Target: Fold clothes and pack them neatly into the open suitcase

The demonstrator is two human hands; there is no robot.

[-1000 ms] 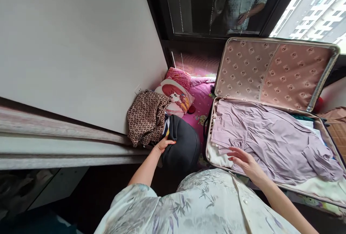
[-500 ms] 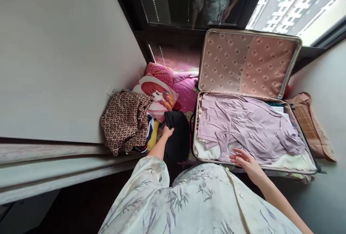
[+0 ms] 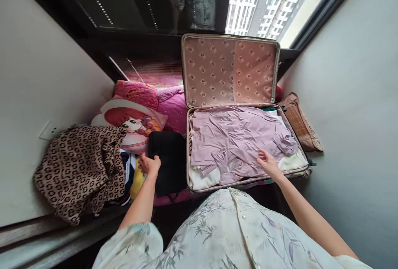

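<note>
An open suitcase (image 3: 188, 153) stands in front of me, and a lilac long-sleeved top (image 3: 230, 136) lies spread over its contents. My right hand (image 3: 268, 164) is over the lower right part of this top, fingers loosely apart and holding nothing; whether it touches the fabric I cannot tell. Left of the suitcase lies a flat black item (image 3: 170, 159) with a strap-like loop at its near end, perhaps a bag. At its left edge is my left hand (image 3: 149, 164), fingers apart, between it and a yellow cloth (image 3: 137, 181). White fabric (image 3: 205, 178) shows under the top.
A brown patterned cloth (image 3: 83, 165) is heaped at the left, against the wall. Behind it are a cartoon-print pillow (image 3: 133, 124) and a red pillow (image 3: 137, 93). The raised suitcase lid (image 3: 230, 70) leans toward the window. A rolled brown mat (image 3: 300, 124) lies at the right.
My view has swung left, so the suitcase appears farther left. The black item now lies flatter, its folded edge down, and my left hand has let go of it. My right hand reaches farther over the top.
</note>
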